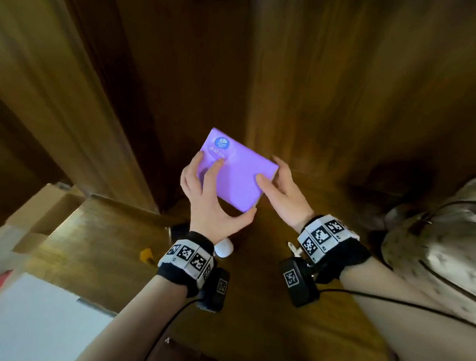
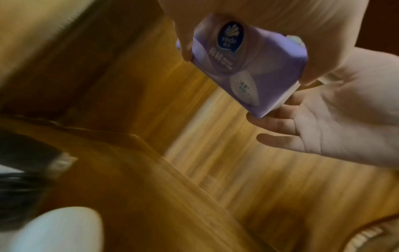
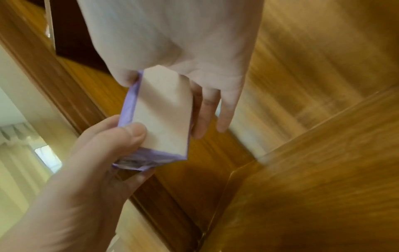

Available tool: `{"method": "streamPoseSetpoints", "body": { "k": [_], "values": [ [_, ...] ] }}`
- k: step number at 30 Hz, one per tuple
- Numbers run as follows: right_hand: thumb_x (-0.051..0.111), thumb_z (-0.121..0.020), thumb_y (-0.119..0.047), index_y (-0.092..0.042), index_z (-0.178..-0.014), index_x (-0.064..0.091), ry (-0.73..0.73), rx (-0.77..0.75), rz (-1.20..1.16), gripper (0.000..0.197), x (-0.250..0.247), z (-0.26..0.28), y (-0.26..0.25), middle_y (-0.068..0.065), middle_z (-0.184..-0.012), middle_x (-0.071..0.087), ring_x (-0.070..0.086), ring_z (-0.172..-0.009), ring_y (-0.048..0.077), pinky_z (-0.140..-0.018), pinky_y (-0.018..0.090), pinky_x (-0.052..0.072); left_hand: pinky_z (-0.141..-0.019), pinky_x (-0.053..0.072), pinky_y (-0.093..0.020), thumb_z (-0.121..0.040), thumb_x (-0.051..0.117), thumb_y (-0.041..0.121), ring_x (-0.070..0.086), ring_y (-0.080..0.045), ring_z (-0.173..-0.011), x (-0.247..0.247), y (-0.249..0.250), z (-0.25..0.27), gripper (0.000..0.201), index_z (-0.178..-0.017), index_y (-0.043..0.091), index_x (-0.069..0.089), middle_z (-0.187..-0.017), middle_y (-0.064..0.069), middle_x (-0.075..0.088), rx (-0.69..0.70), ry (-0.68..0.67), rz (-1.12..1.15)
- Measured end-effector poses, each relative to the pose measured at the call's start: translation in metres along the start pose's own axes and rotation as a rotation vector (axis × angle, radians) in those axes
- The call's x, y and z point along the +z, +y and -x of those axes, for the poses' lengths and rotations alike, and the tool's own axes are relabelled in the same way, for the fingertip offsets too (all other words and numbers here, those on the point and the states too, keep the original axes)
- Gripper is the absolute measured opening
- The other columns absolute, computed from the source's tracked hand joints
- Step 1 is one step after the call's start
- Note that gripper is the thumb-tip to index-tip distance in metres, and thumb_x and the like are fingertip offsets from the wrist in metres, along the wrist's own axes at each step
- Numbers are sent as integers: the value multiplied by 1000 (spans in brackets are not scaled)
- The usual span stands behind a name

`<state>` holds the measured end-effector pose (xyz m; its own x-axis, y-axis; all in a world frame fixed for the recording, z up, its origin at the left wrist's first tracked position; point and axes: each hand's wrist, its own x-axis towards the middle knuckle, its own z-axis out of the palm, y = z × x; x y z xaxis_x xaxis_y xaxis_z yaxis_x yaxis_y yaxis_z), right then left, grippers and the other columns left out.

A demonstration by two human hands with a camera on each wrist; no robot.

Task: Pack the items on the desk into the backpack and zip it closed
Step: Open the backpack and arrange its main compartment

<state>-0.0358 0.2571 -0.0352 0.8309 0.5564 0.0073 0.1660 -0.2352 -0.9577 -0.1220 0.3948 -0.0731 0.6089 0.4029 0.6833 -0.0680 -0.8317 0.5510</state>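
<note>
A purple tissue pack (image 1: 239, 175) with a blue round logo is held tilted above the wooden desk (image 1: 104, 233). My left hand (image 1: 208, 200) grips its near-left side, fingers on top and thumb at the near corner. My right hand (image 1: 283, 195) pinches its right end, thumb on top and fingers underneath. The left wrist view shows the tissue pack (image 2: 248, 68) with the right hand (image 2: 323, 133) under its edge. From the right wrist, the pack's white end (image 3: 164, 110) sits between both hands. The patterned beige backpack (image 1: 444, 240) lies at the right edge of the desk.
A small white egg-shaped object (image 1: 224, 248) lies on the desk under my left wrist, with a yellow item (image 1: 146, 255) to its left. Cardboard boxes (image 1: 43, 211) stand beyond the desk's left edge. Dark wooden panels (image 1: 336, 82) rise behind the desk.
</note>
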Motion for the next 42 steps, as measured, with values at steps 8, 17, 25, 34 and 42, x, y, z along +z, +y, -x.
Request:
{"method": "streamPoseSetpoints", "body": {
  "k": [8,17,25,34,42],
  "values": [
    [58,-76,-60,-32,-134,31,344,-11,27,70,-111,42,0,-8,-115,60,62,-102,11,-91,48,51,-111,12,-19,-55,77,59,13,-21,-139,73,90,-23,96,-133,20,38,-150,-9,18,103,-174,228],
    [60,-79,-51,-32,-125,38,848,-171,57,54,-231,125,-32,-8,-113,59,63,-98,8,-87,46,53,-116,17,-34,-86,51,54,12,-17,-142,149,206,-42,72,-144,14,35,-153,-9,13,272,-248,610],
    [59,-78,-53,-36,-123,40,1183,-107,7,51,-308,204,-20,-4,-120,57,62,-105,15,-89,53,51,-104,27,-34,-85,48,43,25,-23,-132,216,258,-14,39,-106,17,68,-145,-5,34,172,-491,653],
    [57,-83,-36,-22,-126,39,1089,-56,-24,49,-351,254,8,-2,-118,58,60,-108,15,-85,37,53,-112,21,-42,-77,72,3,27,-34,-136,269,278,-1,10,-82,11,71,-145,-12,38,342,-653,543],
    [69,-80,-21,-21,-117,35,955,-128,-52,50,-358,253,34,10,-106,67,66,-96,20,-83,38,53,-112,22,-24,-65,84,6,26,-8,-138,278,272,-2,38,-97,17,69,-149,12,21,341,-835,616]
  ]
}}
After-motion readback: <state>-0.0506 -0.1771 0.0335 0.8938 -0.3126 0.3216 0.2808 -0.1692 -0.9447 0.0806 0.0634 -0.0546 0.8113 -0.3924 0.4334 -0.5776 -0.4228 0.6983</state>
